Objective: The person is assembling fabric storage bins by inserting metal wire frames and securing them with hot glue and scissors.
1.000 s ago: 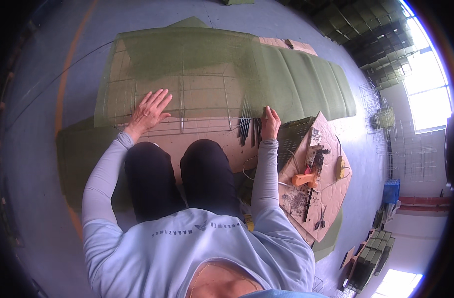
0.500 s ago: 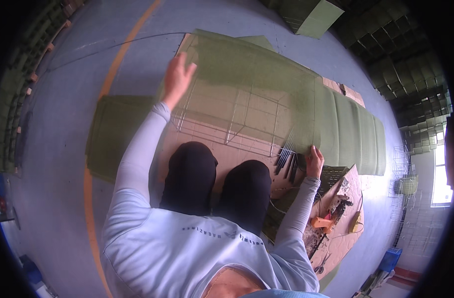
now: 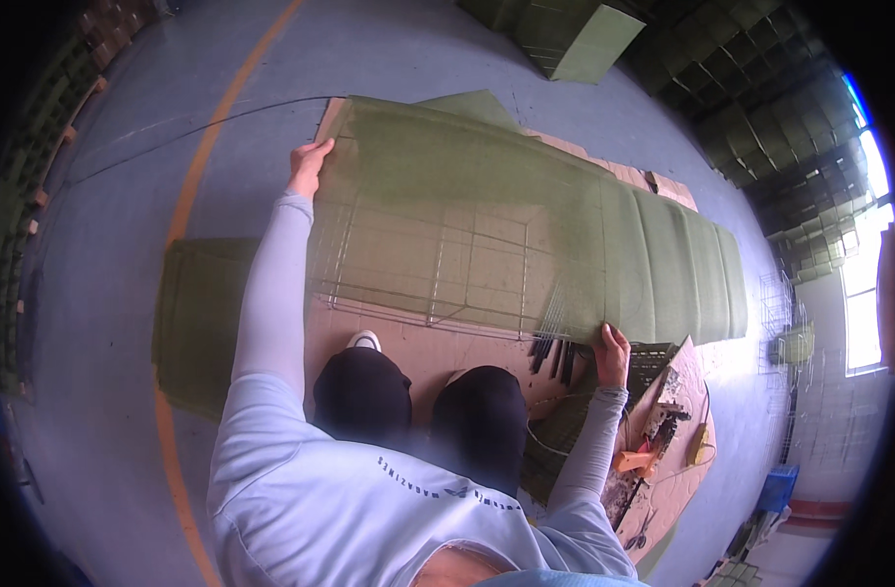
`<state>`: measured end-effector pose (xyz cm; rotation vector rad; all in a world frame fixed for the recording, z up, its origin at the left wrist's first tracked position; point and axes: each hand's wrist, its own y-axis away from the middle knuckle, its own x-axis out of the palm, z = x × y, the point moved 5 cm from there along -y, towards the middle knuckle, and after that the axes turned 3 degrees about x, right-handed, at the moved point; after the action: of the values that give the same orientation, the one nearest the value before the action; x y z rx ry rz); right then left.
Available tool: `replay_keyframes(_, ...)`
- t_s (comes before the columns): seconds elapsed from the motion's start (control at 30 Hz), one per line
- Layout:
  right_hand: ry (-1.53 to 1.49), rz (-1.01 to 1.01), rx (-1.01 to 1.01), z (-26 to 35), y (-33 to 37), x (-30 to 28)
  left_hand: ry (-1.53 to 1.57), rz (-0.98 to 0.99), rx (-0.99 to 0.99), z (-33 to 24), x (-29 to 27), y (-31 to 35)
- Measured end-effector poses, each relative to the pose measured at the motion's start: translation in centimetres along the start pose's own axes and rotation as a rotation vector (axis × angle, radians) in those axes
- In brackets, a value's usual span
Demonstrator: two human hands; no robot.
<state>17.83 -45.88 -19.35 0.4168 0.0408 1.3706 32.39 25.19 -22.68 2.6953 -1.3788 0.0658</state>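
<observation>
Person kneeling on flat brown cardboard sheet on grey concrete floor, both arms out over large green wire-mesh panel lying in front of knees. Left hand stretched far fwd, fingers curled over panel's far-left edge near its corner, thumb side on the mesh; grip closed on that edge. Right hand much nearer the body, at panel's near-right edge, fingers folded down on the mesh rim, closed on it; what's under the palm can't be made out. Panel spans between the 2 hands & runs on well past right hand to the right, its right part showing as ribbed green strips. Under the mesh, betw. the hands, a thin wire grid frame shows through. Just left of right hand, touching panel's near edge: bunch of dark thin rods or clips, kind can't tell. Below right hand, beside right forearm: dark mesh piece, then cardboard piece w/ small tools, an orange tool & a yellow tool w/ cable. Left of left arm: darker green mat flat on floor. Orange painted line runs along floor beyond left hand.
</observation>
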Motion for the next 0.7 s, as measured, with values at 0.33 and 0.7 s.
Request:
replay_keyframes(0.33, 0.088, 0.030, -0.006, -0.5, 2.3, 0.4, -0.007, -0.225, 0.156, -3.0, -4.5, 6.4)
replay_keyframes(0.7, 0.150, 0.069, -0.032, 0.6, 1.5, 1.5, -0.102, -0.241, 0.113, -1.9, -5.6, 5.2)
